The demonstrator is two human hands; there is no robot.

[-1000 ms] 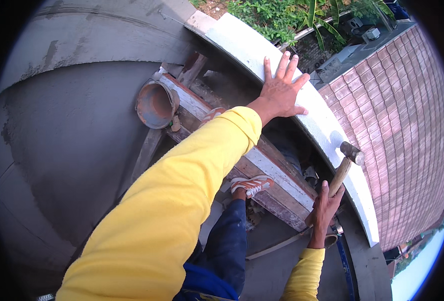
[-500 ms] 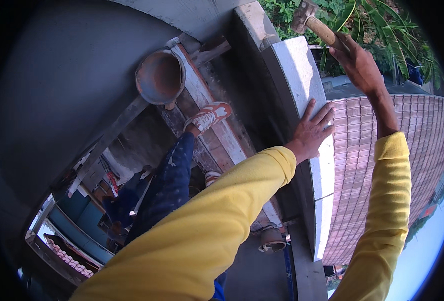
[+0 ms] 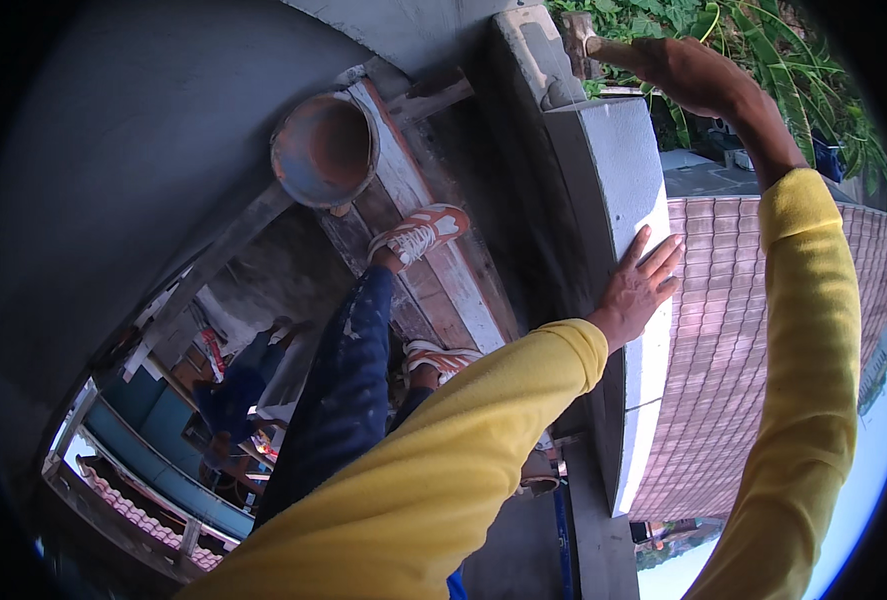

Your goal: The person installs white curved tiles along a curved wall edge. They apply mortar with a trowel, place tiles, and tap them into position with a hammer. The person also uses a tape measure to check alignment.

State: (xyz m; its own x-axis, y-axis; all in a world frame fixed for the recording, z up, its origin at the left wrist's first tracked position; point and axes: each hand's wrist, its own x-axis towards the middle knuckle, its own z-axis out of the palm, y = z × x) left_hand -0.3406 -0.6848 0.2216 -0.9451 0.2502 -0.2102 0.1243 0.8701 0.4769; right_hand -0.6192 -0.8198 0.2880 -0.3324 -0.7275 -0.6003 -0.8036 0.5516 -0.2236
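Observation:
My right hand (image 3: 698,75) is closed around the wooden handle of a hammer (image 3: 577,45). Its blocky head is beside the grey wall top, just beyond the far end of a pale block (image 3: 613,150); whether it touches either cannot be told. Flat on the sunlit top of that block lies my left hand (image 3: 635,297), fingers spread and holding nothing. The block is in line with another white block (image 3: 639,440) nearer to me, and a thin joint shows between them.
A round mortar-stained bucket (image 3: 323,150) stands by wooden planks (image 3: 433,265) under my feet. Another bucket (image 3: 539,474) is partly hidden by my left sleeve. Right of the blocks lies a tiled roof (image 3: 713,340). Below left, another person (image 3: 228,400) is visible.
My right hand has swung the hammer left and down toward the block's far end. My left hand remains on the block's top. The whole view has shifted slightly.

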